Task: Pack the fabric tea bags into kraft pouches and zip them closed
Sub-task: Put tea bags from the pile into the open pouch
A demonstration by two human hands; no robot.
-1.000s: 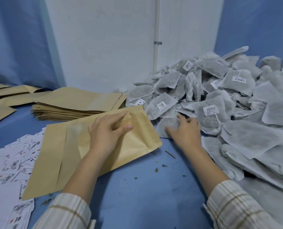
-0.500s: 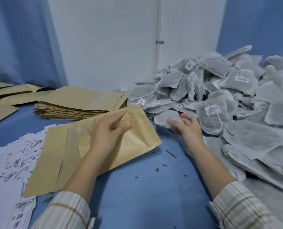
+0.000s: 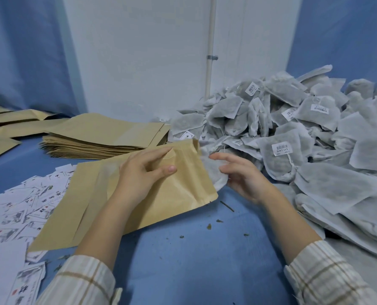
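A kraft pouch (image 3: pixel 183 190) lies on the blue table, its mouth pointing right and lifted open. My left hand (image 3: pixel 143 172) holds the pouch's upper flap near the mouth, fingers and thumb pinching it. My right hand (image 3: pixel 240 175) grips a grey fabric tea bag (image 3: pixel 214 170) right at the pouch mouth; part of the bag is tucked behind the pouch's edge. A big heap of fabric tea bags (image 3: pixel 293 133), some with barcode labels, fills the right side.
A stack of flat kraft pouches (image 3: pixel 99 137) sits behind the held pouch, with more pouches (image 3: pixel 11 124) at the far left. Printed paper labels (image 3: pixel 18 205) are spread at the left. Tea crumbs (image 3: pixel 209 226) dot the blue table (image 3: pixel 194 260). A white wall stands behind.
My right hand took a tea bag from the heap's edge and brought it left to the pouch mouth. My left hand lifted the pouch's flap, opening the mouth wider.
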